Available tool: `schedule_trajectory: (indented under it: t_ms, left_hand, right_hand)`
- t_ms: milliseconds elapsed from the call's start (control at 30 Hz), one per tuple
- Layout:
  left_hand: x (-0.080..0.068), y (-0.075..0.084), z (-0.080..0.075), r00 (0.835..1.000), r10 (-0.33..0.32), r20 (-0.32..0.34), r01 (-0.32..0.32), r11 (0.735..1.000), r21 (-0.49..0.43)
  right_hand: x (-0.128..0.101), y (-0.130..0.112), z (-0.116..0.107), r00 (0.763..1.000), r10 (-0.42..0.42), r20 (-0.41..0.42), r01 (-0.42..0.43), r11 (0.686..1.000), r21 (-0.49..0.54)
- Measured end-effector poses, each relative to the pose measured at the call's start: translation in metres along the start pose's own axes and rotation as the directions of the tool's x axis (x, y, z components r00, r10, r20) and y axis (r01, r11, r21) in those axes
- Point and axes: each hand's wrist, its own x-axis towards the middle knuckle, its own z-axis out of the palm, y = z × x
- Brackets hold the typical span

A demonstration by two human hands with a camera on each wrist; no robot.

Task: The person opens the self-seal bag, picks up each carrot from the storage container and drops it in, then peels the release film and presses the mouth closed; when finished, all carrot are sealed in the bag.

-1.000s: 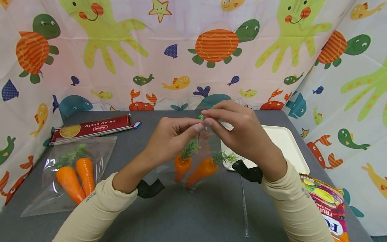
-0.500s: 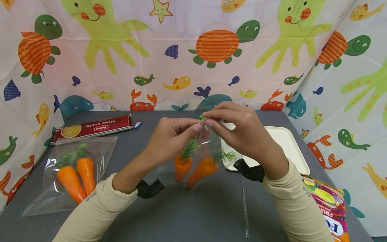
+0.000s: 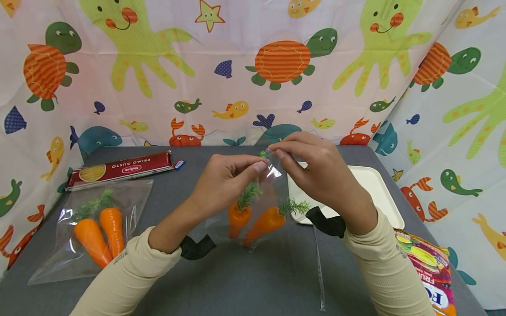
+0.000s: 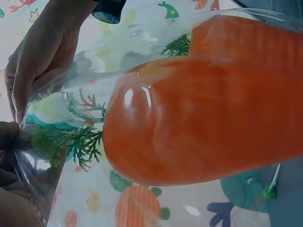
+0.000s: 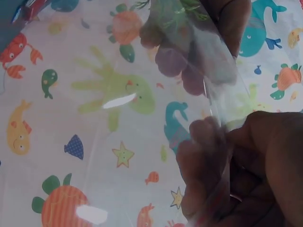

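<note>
The left hand and right hand each pinch the top edge of a clear bag, held above the worktop centre with two carrots inside. At nine o'clock lies a second bag of carrots; at three o'clock, a white tray.

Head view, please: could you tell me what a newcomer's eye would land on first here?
Probably the clear plastic bag with two orange toy carrots, held up at the table's centre: the left hand and right hand both pinch its top edge. Next, a second clear bag of two orange carrots lies flat at the left, with the bright sea-creature curtain behind.
</note>
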Motion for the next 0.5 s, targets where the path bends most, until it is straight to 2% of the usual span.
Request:
schedule_trajectory:
  t_ms: [200,500]
  left_hand:
    - [0.0005,0.0004,0.0021,1.0,0.005,-0.005,-0.005,1.0,0.017]
    - [0.0013,0.0016,0.0035,1.0,0.023,0.006,-0.023,0.999,-0.028]
  right_hand:
    - [0.0017,-0.0009,0.003,0.998,-0.024,-0.055,0.016,0.992,-0.128]
    - [0.0008,-0.0034,0.0078,0.984,0.086,-0.155,-0.089,0.996,-0.012]
